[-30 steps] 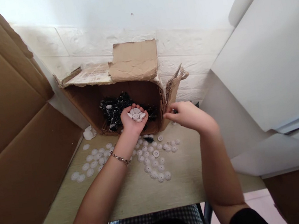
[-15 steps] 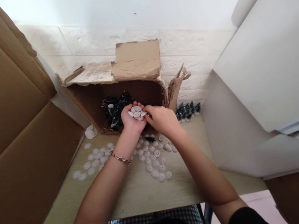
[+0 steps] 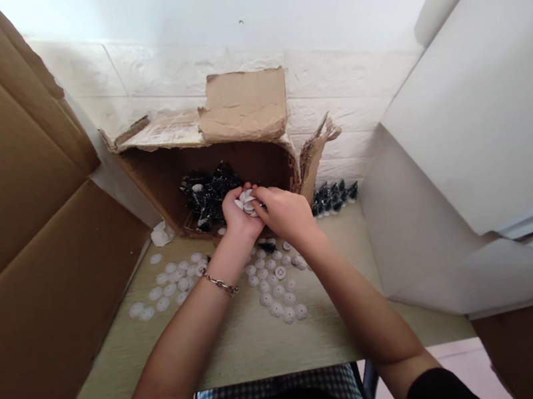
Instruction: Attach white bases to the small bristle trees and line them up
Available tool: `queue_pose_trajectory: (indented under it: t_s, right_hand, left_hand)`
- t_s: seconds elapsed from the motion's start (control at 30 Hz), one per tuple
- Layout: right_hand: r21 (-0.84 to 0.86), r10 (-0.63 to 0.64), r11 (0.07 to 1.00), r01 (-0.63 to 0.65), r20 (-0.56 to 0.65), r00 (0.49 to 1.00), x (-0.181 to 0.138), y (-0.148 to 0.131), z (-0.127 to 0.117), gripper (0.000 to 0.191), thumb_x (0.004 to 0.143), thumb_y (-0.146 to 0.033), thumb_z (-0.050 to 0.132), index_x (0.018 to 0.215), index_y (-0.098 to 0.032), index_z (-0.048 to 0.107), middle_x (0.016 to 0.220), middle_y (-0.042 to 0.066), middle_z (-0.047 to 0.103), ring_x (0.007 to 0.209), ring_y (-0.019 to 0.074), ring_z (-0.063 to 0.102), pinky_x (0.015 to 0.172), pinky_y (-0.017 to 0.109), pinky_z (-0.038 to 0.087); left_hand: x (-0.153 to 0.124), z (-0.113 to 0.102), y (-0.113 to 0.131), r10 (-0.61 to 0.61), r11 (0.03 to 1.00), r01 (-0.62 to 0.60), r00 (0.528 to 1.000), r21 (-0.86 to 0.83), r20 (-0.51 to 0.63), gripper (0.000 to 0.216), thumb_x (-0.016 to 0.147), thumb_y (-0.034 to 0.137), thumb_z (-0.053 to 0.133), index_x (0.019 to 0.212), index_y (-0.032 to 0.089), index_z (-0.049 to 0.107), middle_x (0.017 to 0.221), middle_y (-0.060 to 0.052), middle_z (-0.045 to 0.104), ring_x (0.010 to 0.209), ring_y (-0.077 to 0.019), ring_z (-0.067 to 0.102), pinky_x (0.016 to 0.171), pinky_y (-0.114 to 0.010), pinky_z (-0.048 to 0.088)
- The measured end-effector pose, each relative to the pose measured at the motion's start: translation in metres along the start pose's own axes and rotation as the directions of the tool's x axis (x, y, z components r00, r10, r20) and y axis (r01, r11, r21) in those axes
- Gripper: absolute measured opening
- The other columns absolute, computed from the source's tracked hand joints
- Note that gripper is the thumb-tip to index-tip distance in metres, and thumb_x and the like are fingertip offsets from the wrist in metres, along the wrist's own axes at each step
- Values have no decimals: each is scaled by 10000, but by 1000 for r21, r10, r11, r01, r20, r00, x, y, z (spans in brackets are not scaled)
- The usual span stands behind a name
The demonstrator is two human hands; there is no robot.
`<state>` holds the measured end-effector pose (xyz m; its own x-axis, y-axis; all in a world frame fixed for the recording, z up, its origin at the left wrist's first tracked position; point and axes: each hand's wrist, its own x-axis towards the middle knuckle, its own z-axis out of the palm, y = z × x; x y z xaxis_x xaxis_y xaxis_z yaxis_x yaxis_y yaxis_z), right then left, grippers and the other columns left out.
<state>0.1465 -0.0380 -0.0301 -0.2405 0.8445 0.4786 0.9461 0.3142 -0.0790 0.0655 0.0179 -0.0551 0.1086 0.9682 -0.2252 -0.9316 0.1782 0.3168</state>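
Observation:
Cupped palm up before the open cardboard box, my left hand (image 3: 240, 218) holds a small heap of round white discs (image 3: 247, 201). My right hand (image 3: 286, 213) reaches over the heap from the right, thumb and fingers pinched at its discs. Which disc it grips is partly hidden by the fingers. Below both hands, many more white discs (image 3: 274, 293) lie spread over the table (image 3: 211, 363). One small dark miniature tree (image 3: 267, 247) lies among them.
The torn cardboard box (image 3: 147, 184) opens toward me with a pile of dark miniature trees (image 3: 208, 198) inside. Several miniature trees (image 3: 335, 195) stand right of it. A tall cardboard panel (image 3: 8, 200) flanks the left; white sheets (image 3: 485, 111) flank the right. Crumpled white paper (image 3: 162, 233) lies at the box's left corner.
My left hand has shifted slightly right and closed up a little around the discs. My right fingers have moved further over the heap, and the discs in the palm have shifted.

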Motion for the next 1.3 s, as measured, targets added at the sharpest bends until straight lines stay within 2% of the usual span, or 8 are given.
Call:
queue_pose_trajectory:
  t_s: [0.27,0.43,0.57,0.67,0.83,0.97,1.1,1.3]
  right_hand:
    - [306,-120,943,128,-47,992,2,7,4,246,778,-278,348,937,-203,520,870,44,543,796,149,507,706,268,377]
    - [576,-34,804,150,-207,978,5,7,1,265,627,-111,386,873,-166,468,847,38,473,810,134,454,752,259,362]
    - [721,77,690,69,-168,983,6,11,2,289,533,-73,383,800,-182,363,787,1,433,749,111,435,708,246,369]
    - [797,149,604,-12,-98,984,8,14,9,272,573,-92,393,812,-196,316,773,-14,456,715,96,459,694,248,381]
    - [865,245,495,-81,-50,968,11,12,18,237,710,-231,402,927,-205,309,848,3,542,791,98,521,740,260,406]
    - [840,181,539,-58,-48,982,10,7,13,215,720,-300,441,909,-198,427,918,11,563,857,110,526,773,266,412]
    - [797,155,602,51,-178,972,9,5,10,217,701,-302,494,880,-185,530,988,24,547,925,117,499,828,253,388]
    - [909,146,416,11,-79,986,10,3,25,316,695,-313,499,981,-180,480,941,21,569,802,98,545,733,233,445]
  left_hand:
    - [2,-1,1,17,1000,-17,1000,4,-15,118,633,124,391,554,139,478,480,-4,518,467,-90,518,525,-196,427]
    - [2,1,0,44,999,-44,999,16,27,125,632,126,386,531,151,455,458,1,492,439,-87,498,465,-186,403]
    - [6,-5,-2,33,999,-33,999,-9,27,79,605,119,415,555,150,467,487,5,514,474,-90,521,494,-190,423]
    - [8,-8,-2,-14,1000,14,998,-6,54,74,603,134,417,572,150,483,494,9,522,485,-98,534,511,-211,439]
    - [6,-10,2,-53,998,51,995,22,86,78,610,146,418,579,154,489,514,7,534,474,-96,533,487,-208,435]
    - [9,-11,1,-28,1000,27,996,5,88,80,613,149,417,565,158,481,518,4,532,484,-97,532,488,-200,434]
    - [12,-11,0,-12,1000,14,993,-15,118,86,604,137,404,558,162,472,540,-9,538,535,-115,544,573,-234,452]
    - [10,-8,0,-2,1000,3,995,-5,95,98,606,133,390,547,160,464,522,-13,527,520,-113,531,571,-232,442]
